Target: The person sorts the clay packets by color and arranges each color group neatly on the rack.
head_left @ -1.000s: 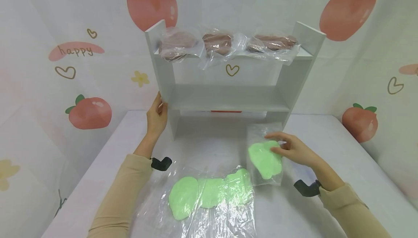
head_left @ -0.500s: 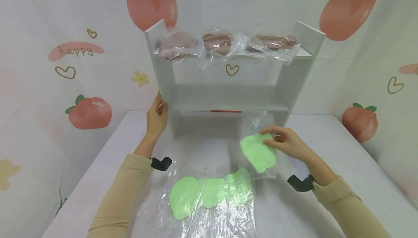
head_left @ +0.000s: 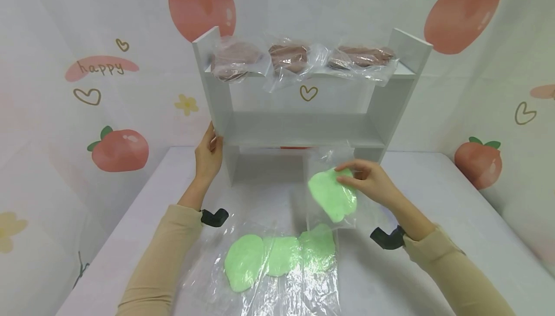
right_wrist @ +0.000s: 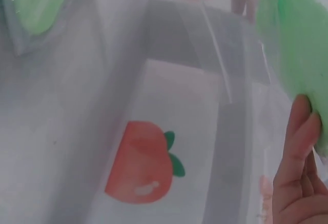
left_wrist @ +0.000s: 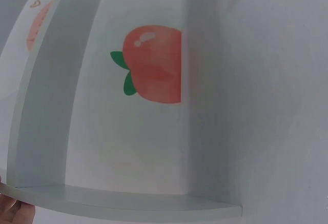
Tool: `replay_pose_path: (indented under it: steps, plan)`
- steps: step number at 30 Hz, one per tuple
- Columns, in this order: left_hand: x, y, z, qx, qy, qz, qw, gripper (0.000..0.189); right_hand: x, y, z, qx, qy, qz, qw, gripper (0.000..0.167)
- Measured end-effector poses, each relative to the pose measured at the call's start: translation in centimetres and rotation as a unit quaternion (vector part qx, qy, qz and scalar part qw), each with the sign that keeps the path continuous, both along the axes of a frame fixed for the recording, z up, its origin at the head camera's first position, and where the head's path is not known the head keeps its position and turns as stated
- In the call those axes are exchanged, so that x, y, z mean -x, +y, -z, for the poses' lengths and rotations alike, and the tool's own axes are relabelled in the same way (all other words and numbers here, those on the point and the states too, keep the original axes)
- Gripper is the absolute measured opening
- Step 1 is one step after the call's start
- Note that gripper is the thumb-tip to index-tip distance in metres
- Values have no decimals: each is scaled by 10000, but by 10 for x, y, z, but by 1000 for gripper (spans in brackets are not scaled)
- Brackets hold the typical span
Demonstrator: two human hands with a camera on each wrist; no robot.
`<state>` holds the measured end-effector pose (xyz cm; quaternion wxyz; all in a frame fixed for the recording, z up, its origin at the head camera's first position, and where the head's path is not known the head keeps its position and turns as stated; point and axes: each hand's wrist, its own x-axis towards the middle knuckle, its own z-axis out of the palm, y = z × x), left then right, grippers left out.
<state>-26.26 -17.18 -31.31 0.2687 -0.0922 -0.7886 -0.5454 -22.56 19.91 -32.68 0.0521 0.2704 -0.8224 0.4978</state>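
In the head view my right hand (head_left: 368,181) pinches a clear plastic bag with a flat light-green piece (head_left: 331,198) inside. The bag hangs upright in front of the shelf's lower right part, above the table. Fingers and thumb grip it at the green piece's right edge, as the right wrist view also shows. My left hand (head_left: 208,158) holds the left side panel of a white two-tier shelf (head_left: 303,130), at about middle-board height. Only a few fingers (left_wrist: 15,211) show in the left wrist view, beside the panel.
Several more flat green pieces (head_left: 282,256) in clear plastic lie side by side at the table's front. Brown bagged bundles (head_left: 289,59) line the shelf's top board, their plastic overhanging its front edge. A fruit-printed cloth (head_left: 130,17) hangs behind the white table (head_left: 416,186).
My right hand has carried the bagged green piece left and slightly up, toward the front of the shelf. The left hand and the shelf have stayed in place.
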Motion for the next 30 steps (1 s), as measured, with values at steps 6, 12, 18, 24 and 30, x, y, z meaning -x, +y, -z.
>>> replay_pose_path:
  steps: [6,12,18,24,30]
  plan:
    - [0,1,-1,-3,-60,-70,10000,50,2,-13,-7,182,-108,154,9997,23]
    - [17,-7,15,-78,4,-56,10000,51,4,-23,-12,378,-464,146,9981,29]
    - [26,-11,24,-91,94,-55,9999,51,5,-30,-20,435,-625,-95,9970,38]
    - [27,-12,26,-93,119,-49,9999,50,9,-38,-28,346,-591,-462,9966,50]
    - [27,-12,26,-53,152,-87,9998,51,16,-49,-35,471,-894,-638,9928,62]
